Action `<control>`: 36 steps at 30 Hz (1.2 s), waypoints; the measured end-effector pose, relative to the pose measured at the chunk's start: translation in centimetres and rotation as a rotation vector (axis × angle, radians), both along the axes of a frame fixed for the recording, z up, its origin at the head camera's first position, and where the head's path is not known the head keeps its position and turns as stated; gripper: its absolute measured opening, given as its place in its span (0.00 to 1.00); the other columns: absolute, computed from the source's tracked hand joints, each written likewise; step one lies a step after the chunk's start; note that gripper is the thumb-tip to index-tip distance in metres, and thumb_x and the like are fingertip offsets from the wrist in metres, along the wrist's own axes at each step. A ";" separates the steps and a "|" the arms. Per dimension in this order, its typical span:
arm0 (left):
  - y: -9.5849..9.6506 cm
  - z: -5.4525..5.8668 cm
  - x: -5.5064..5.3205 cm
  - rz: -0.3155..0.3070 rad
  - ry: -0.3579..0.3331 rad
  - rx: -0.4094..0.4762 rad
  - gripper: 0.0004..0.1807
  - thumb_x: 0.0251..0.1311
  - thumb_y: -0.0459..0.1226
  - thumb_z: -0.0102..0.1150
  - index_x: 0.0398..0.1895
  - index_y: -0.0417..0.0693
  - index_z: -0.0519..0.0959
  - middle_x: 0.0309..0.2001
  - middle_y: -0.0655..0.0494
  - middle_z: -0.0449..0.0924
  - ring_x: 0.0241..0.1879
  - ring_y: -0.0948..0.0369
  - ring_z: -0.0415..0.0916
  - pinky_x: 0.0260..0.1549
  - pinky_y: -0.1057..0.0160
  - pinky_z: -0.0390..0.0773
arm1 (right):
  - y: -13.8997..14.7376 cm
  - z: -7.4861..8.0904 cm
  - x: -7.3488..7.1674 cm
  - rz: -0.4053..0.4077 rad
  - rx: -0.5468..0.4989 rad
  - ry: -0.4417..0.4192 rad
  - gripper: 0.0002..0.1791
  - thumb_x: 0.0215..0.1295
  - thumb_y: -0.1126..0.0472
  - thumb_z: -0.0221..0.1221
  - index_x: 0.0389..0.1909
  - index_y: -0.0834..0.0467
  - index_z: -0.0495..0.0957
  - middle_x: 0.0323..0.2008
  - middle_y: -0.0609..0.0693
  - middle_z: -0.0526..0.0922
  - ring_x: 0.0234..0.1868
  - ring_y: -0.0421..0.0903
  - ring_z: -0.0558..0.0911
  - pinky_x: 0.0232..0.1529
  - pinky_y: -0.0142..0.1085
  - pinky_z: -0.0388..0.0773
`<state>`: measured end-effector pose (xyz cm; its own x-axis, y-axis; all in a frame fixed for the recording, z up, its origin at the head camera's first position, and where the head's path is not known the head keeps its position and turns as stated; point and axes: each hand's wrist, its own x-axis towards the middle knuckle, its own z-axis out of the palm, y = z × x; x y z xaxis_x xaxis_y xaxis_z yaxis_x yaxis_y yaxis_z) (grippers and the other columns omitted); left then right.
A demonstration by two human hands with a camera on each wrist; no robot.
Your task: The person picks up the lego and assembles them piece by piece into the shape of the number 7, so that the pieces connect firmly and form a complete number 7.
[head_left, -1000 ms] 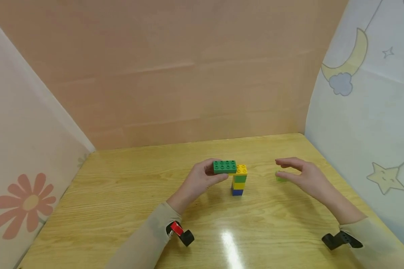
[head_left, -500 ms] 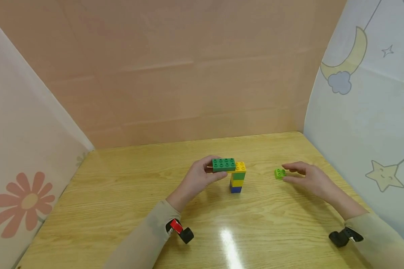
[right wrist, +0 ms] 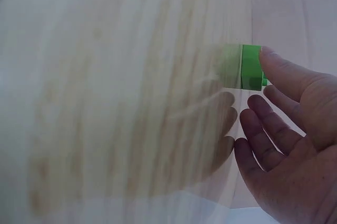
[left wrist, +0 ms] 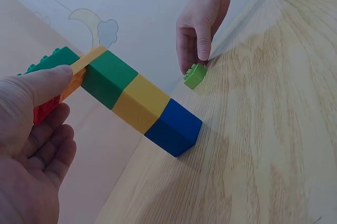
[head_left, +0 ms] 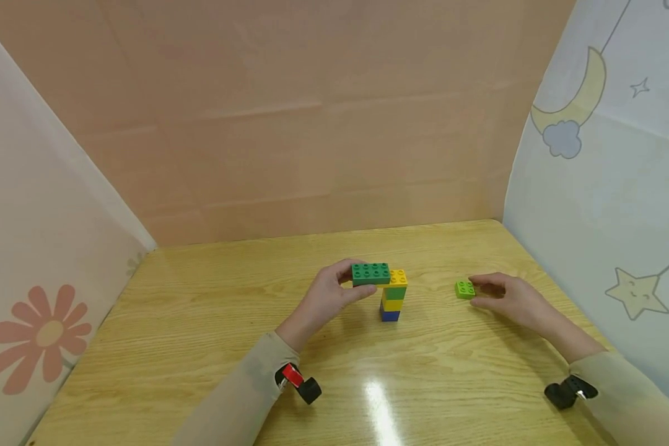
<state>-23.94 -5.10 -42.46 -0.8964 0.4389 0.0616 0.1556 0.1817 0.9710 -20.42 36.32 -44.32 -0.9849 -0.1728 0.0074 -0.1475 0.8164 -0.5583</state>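
Note:
My left hand point(head_left: 329, 294) grips the upper left end of a toy-brick build, thumb in front and fingers behind. A dark green brick point(head_left: 370, 273) with two rows of studs tops that end, beside bare yellow studs point(head_left: 398, 277). Under the right end runs a column of green, yellow point(left wrist: 141, 103) and blue point(left wrist: 174, 127) bricks. A red brick point(left wrist: 46, 111) shows beneath the held end in the left wrist view. My right hand point(head_left: 513, 301) is at a small lime green brick point(head_left: 465, 290) on the table, fingers relaxed, thumb and index tips right at its right edge.
The wooden table point(head_left: 212, 322) ends at a plain peach backdrop point(head_left: 312, 124). Pale printed panels stand at the left point(head_left: 50, 204) and right point(head_left: 602, 186). A wrist camera point(head_left: 306, 387) sits on each sleeve.
My right hand has moved rightward off the lime green brick, which was mostly hidden behind the fingers and now shows fully. The left hand and its build have stayed in place.

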 end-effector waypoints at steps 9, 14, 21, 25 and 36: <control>-0.2 -0.3 -0.2 -0.010 0.016 -0.001 0.25 0.71 0.43 0.77 0.69 0.57 0.83 0.59 0.62 0.86 0.64 0.55 0.82 0.57 0.56 0.85 | 0.1 -0.2 -0.2 -0.002 0.008 -0.008 0.33 0.75 0.51 0.73 0.70 0.68 0.80 0.63 0.65 0.86 0.64 0.67 0.83 0.62 0.57 0.79; -0.3 -0.4 -0.2 -0.015 0.016 0.018 0.25 0.71 0.42 0.77 0.69 0.56 0.82 0.60 0.60 0.86 0.63 0.54 0.82 0.57 0.55 0.85 | 0.0 -0.3 -0.3 -0.007 0.004 -0.005 0.34 0.75 0.50 0.73 0.71 0.68 0.79 0.62 0.65 0.87 0.63 0.66 0.84 0.61 0.58 0.80; -0.2 -0.4 -0.2 -0.002 0.026 0.033 0.24 0.71 0.39 0.77 0.68 0.54 0.82 0.58 0.58 0.87 0.59 0.54 0.84 0.55 0.56 0.86 | -0.3 -0.3 -0.6 -0.010 -0.006 -0.011 0.35 0.76 0.49 0.72 0.72 0.68 0.79 0.63 0.66 0.85 0.63 0.67 0.84 0.63 0.63 0.78; -0.2 -0.4 -0.2 0.000 0.027 0.033 0.24 0.71 0.39 0.77 0.68 0.55 0.83 0.57 0.59 0.87 0.60 0.54 0.84 0.55 0.56 0.86 | -0.5 -0.3 -0.8 -0.012 -0.005 -0.011 0.33 0.76 0.50 0.72 0.70 0.68 0.80 0.63 0.68 0.85 0.63 0.68 0.83 0.63 0.64 0.78; 0.0 -0.5 -0.4 0.019 0.046 0.016 0.24 0.70 0.40 0.77 0.67 0.56 0.83 0.56 0.61 0.87 0.59 0.56 0.83 0.55 0.56 0.86 | -0.6 -0.4 -1.2 -0.016 0.025 0.006 0.29 0.75 0.51 0.73 0.66 0.68 0.83 0.60 0.67 0.86 0.61 0.68 0.85 0.61 0.64 0.80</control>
<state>-24.33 -5.08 -42.92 -0.9005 0.4207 0.1099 0.1969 0.1692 0.9657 -21.58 35.72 -44.71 -0.9875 -0.1575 0.0094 -0.1379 0.8325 -0.5366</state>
